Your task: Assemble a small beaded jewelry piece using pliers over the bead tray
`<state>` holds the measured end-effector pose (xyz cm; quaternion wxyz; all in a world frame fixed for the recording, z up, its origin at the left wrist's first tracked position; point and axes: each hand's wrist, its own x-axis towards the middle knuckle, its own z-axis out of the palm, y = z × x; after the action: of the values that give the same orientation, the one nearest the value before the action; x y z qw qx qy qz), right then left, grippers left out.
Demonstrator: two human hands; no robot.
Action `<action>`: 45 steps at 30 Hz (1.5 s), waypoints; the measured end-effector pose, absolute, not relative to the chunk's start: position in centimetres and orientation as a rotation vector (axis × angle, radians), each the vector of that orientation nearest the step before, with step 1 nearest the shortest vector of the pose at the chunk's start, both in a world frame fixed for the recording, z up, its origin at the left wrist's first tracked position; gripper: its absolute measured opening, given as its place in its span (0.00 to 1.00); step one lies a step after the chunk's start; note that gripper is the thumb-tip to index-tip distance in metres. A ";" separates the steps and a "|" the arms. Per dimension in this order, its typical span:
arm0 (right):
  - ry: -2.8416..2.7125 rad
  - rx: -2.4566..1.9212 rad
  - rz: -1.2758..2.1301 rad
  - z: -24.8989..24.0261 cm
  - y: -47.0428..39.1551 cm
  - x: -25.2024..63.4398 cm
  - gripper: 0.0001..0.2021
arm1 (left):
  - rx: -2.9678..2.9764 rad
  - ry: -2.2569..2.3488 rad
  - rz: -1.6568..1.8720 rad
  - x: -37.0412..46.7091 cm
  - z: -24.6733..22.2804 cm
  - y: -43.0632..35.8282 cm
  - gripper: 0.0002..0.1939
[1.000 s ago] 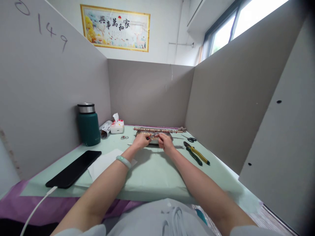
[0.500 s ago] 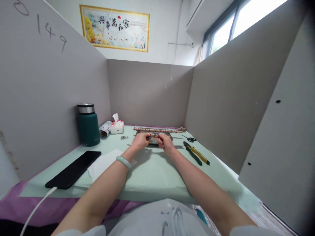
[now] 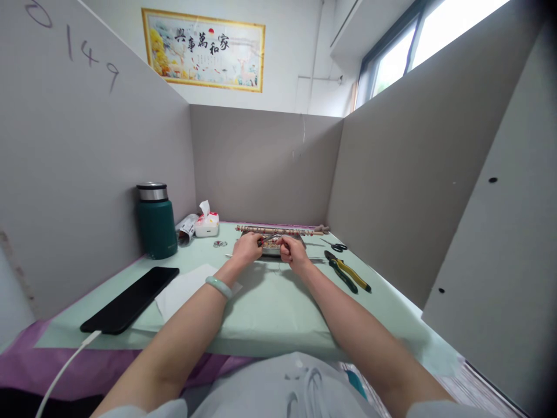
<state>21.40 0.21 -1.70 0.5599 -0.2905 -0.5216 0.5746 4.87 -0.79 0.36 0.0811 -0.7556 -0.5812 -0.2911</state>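
My left hand [image 3: 248, 248] is closed around the dark-and-red handles of small pliers [image 3: 271, 237], whose metal jaws point right toward my other hand. Across from it, my right hand [image 3: 295, 252] is closed in a pinch near the jaw tips; what lies between its fingers is too small to make out. Both hands are over a shallow tray [image 3: 272, 253] of small reddish and golden pieces. Behind the tray runs a long rod wound with beaded rings [image 3: 282, 231]. A thin metal rod [image 3: 314, 260] lies along the tray's near side.
Yellow-and-green pliers [image 3: 347, 273] and black scissors [image 3: 337, 247] lie at right. To the left are a green flask [image 3: 155, 223], a tissue pack [image 3: 206, 223], small rings [image 3: 220, 244], white paper [image 3: 183, 290] and a cabled phone [image 3: 130, 301]. Grey partitions [image 3: 265, 165] enclose the table.
My left hand has risen and turned slightly, and the pliers' jaws have shifted a little. My right hand stays nearly in place, still pinched.
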 end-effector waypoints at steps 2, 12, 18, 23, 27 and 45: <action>-1.215 -0.676 1.369 -1.6 0.1 21.4 0.10 | -2.266 -1.727 -0.870 4.9 0.3 -0.8 0.16; -1.219 -0.628 1.461 -1.5 0.1 21.6 0.10 | -2.334 -1.621 -0.903 4.7 0.0 -0.1 0.17; -1.235 -0.607 1.510 -1.7 0.5 21.8 0.10 | -2.374 -1.586 -0.937 4.6 0.0 0.2 0.17; -1.262 -0.626 1.482 -1.7 0.5 21.8 0.11 | -2.393 -1.554 -0.942 4.7 0.2 -0.1 0.16; -1.281 -0.609 1.429 -1.7 0.2 21.6 0.11 | -2.415 -1.565 -0.939 4.8 0.3 -0.3 0.17; -1.322 -0.651 1.289 -2.2 -0.1 20.9 0.15 | -2.392 -1.692 -0.940 5.7 -0.2 -0.7 0.13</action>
<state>20.91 -0.11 -2.17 0.5579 -0.2759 -0.5604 0.5465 5.74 -0.75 -0.21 0.0323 -0.7770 -0.5496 -0.3052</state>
